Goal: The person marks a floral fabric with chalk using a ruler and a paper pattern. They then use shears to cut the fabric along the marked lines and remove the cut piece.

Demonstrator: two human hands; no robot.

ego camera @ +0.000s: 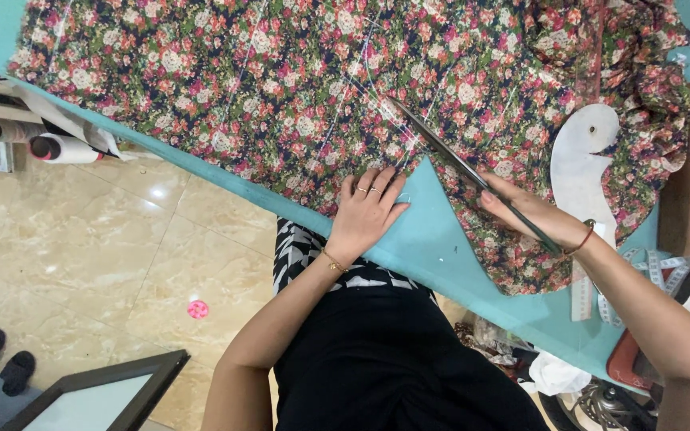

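- The left hand (pixel 367 209) lies flat, palm down, with its fingers stretched out and slightly spread; it grips nothing.
- Its fingertips press on the lower edge of the floral fabric (pixel 297 88), and the heel of the hand rests on the teal table (pixel 441 239).
- 2 rings show on the fingers of this hand, and a thin bracelet sits at its wrist.
- The right hand (pixel 530 214) is closed around the handles of a pair of long dark scissors (pixel 449 156), with a red cord around its wrist.
- The scissor blades point up and to the left, away from the person, and lie in the fabric along a pale chalk line; whether the blades are parted or together cannot be told from this view.
- The floral fabric covers most of the table top, and a cut edge leaves a bare teal wedge between the 2 hands.
- A white curved ruler (pixel 580 160) lies on the fabric just right of the right hand.
- A measuring tape (pixel 664 267) trails off the table edge near the right forearm.
- A white thread cone (pixel 61 148) lies beyond the table's left edge.
- A pair of black slippers (pixel 1 359) sits on the beige tiled floor (pixel 105 263) below.
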